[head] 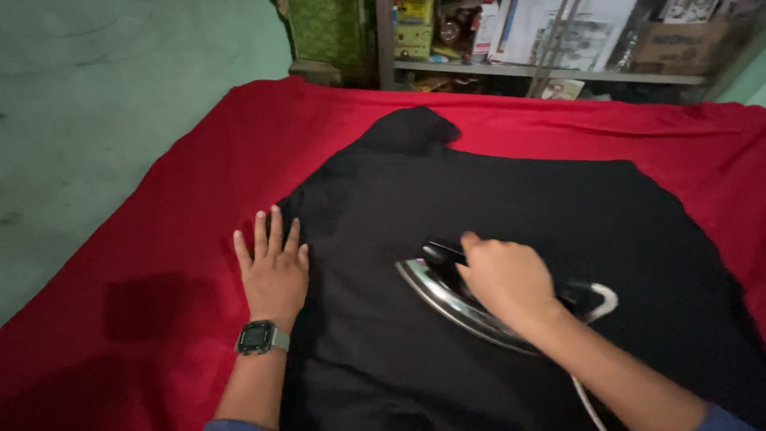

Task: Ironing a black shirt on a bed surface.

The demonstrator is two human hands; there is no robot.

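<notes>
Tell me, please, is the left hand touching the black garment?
Touching: the head view shows the left hand lying flat with its fingers and palm edge on the black garment, no gap visible.

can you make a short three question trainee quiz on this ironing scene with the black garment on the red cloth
1. True or false: the right hand grips the handle of the silver metal iron.
2. Where does the left hand lie? A) flat at the edge of the black fabric garment B) on the metal shelf C) on the iron
3. What covers the surface under the garment?

Key: 1 true; 2 A; 3 a red cloth cover.
</notes>
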